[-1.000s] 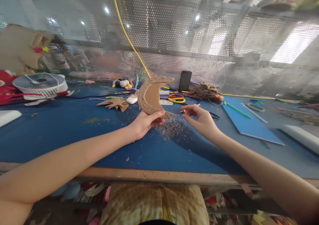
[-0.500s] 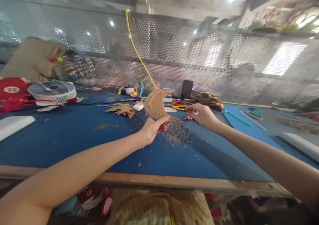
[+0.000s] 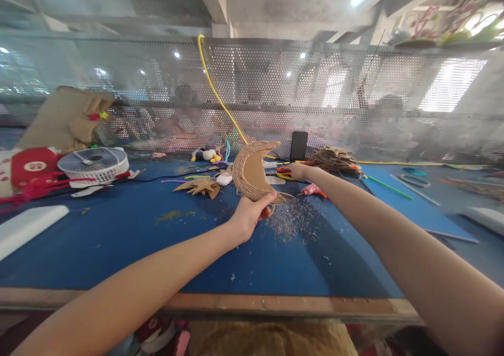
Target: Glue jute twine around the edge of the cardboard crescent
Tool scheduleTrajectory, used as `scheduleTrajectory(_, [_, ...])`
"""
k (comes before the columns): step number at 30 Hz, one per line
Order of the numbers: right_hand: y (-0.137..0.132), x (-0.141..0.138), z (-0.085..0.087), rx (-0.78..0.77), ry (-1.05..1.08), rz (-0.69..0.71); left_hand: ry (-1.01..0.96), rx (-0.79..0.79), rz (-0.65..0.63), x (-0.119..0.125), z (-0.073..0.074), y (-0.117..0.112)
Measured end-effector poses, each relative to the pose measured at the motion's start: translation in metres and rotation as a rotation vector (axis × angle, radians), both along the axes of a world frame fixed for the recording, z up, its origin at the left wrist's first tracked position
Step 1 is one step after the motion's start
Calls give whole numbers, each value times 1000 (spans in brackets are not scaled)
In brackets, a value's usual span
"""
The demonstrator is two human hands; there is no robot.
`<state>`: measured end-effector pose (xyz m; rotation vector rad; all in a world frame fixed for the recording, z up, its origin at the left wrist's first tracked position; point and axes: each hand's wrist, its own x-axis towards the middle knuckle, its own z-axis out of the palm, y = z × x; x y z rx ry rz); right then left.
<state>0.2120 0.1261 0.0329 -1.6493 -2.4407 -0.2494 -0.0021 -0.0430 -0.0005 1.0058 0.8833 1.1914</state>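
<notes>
My left hand (image 3: 252, 214) grips the lower end of a cardboard crescent (image 3: 254, 171), upright above the table. Rows of twine cover its outer curve, and a loose length of twine (image 3: 285, 197) trails at the bottom. Farther out, my right hand (image 3: 299, 171) is at a tool with red and yellow handles (image 3: 284, 175). Its fingers look closed on the handles, though they are partly hidden. A pink glue gun (image 3: 312, 189) lies just below the right hand. Left of the crescent are a star-shaped cardboard piece (image 3: 201, 187) and a white rounded object (image 3: 224, 179).
Small scraps (image 3: 295, 219) litter the blue table (image 3: 149, 256). A white fan (image 3: 94, 164) and a red bag (image 3: 37, 167) stand left. At the back are a phone (image 3: 298, 145), a twine bundle (image 3: 334, 159), a yellow cable (image 3: 220, 96) and a perforated screen (image 3: 268, 93).
My right hand has left the pink glue gun, which now lies on the table, and moved left and away to the red-and-yellow handles. The left hand still holds the crescent. The view has shifted slightly.
</notes>
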Motion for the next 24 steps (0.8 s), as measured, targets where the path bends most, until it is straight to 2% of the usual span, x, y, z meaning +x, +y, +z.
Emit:
scheduleTrajectory(3, [7,-2,-1,-80,-57,0,-4,4,-4,0,-1,0])
scheduleTrajectory(6, [9,-2,0,-94,-105,-22,-13,5,-7,0,0,0])
scheduleTrajectory(11, [0,-1,1,1,-137,-125,-36,5,-19,-1,0,0])
scheduleTrajectory(15, [-13,8,12,102,-94,-263,-54,11,-23,-1,-3,1])
scheduleTrajectory(18, [-31,22,23,137,-42,-357,-58,15,-20,-1,-4,3])
scheduleTrajectory(20, [-49,35,28,168,-18,-364,-65,15,-20,-1,-4,3])
scheduleTrajectory(24, [-97,58,23,225,16,-350,-88,13,-20,0,-4,4])
